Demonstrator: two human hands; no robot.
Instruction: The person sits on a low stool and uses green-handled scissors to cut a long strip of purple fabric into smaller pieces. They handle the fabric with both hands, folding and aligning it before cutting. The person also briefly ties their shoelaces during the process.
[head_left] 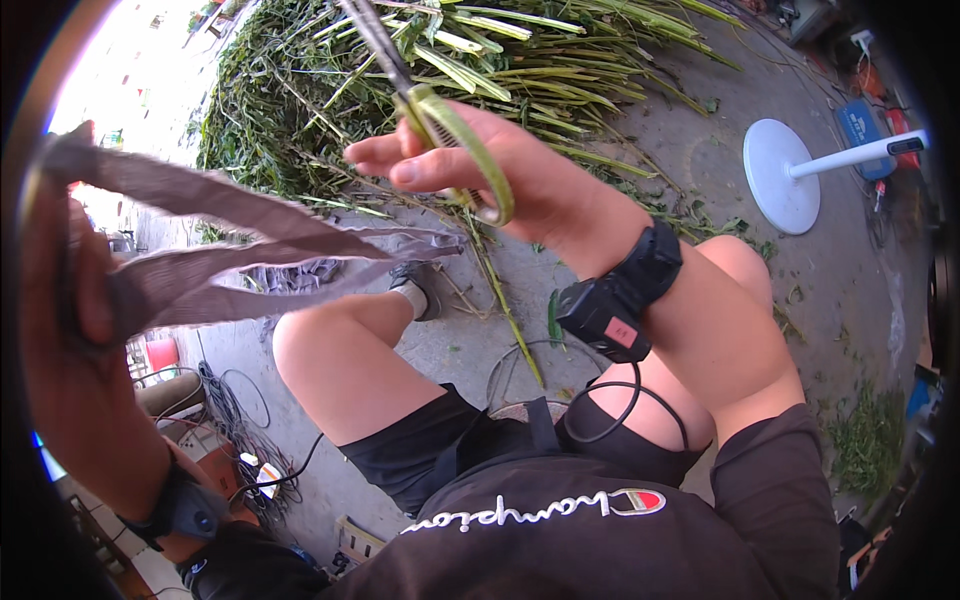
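Observation:
At the far left, my left hand (85,310) is closed round several grey cloth strips (230,262), which stretch out toward the middle of the view. Higher up, my right hand (490,160) has a pair of green-handled garden snips (428,108) hooked in it. Their dark blades point up and away over the cut plants, and a coil spring shows between the handles. Some right fingers are stretched out loosely beside the handles. The two hands are apart. A large heap of cut leafy stems (480,60) lies beyond my right hand.
More grey cloth (300,274) lies by my shoe. A white stand with a round base (770,170) is at the right, near a blue box (862,135). Tangled cables (235,410) lie at left. Loose stems (510,310) lie between my legs, and cut greenery (868,445) lies at right.

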